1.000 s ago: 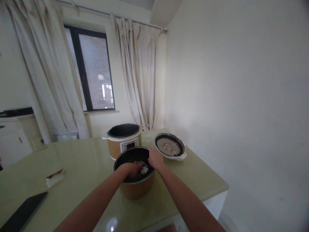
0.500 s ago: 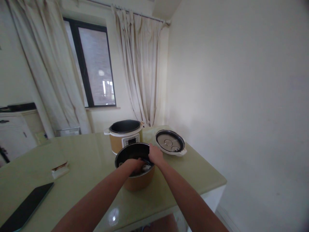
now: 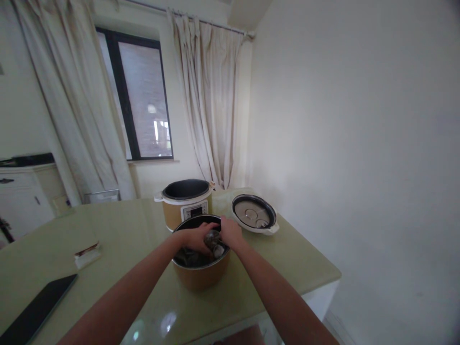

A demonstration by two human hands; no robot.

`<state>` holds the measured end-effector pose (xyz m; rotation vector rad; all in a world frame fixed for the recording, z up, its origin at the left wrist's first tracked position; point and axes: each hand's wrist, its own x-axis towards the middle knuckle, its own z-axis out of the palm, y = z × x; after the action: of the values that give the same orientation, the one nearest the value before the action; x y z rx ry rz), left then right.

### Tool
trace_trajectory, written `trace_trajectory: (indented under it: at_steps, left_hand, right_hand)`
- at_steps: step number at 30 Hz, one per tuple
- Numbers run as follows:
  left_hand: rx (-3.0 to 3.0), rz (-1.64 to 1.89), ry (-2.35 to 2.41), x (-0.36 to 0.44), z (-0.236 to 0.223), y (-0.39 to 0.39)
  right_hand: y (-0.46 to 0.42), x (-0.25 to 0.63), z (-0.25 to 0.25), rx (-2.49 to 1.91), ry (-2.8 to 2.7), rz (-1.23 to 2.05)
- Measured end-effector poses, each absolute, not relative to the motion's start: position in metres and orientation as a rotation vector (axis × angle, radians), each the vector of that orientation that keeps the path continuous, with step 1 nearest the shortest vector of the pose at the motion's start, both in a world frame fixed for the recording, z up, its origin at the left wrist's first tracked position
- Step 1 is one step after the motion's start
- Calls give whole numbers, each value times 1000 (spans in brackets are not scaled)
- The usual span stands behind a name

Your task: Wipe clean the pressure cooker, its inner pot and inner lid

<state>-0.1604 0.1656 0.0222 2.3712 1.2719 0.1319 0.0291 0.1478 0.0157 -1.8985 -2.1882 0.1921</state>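
A deep inner pot [image 3: 203, 279], dark inside and brown outside, stands on the green tabletop. Over its opening, my left hand [image 3: 196, 238] has its fingers curled round a clear, shiny, rounded thing [image 3: 212, 239] that looks like a small glass. A whitish round piece [image 3: 218, 250] shows just below it, inside the pot. My right hand [image 3: 230, 232] is closed on the pot's right rim. Other contents of the pot are dark and hard to make out.
Behind the pot stands a white and tan electric cooker [image 3: 187, 201] with its top open. Its round lid [image 3: 254, 213] lies upside down to the right. On the left are a dark flat tablet-like slab [image 3: 39, 309] and a small white packet [image 3: 87, 255]. The table edge [image 3: 319, 286] runs at right.
My left hand has come up from deep in the pot, and the clear rounded thing now shows in its fingers. My right hand stays on the rim.
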Motion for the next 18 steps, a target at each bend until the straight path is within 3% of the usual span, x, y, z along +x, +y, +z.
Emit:
trace_trajectory:
  at_steps: [3, 11, 18]
  left_hand:
    - [2486, 401, 1534, -178, 31, 160]
    - [2514, 602, 1965, -196, 7, 139]
    - [2140, 633, 2031, -199, 12, 153]
  right_hand:
    - [151, 28, 14, -1862, -2206, 165]
    - [154, 23, 21, -1396, -2420, -103]
    - [157, 23, 38, -1121, -2855, 265]
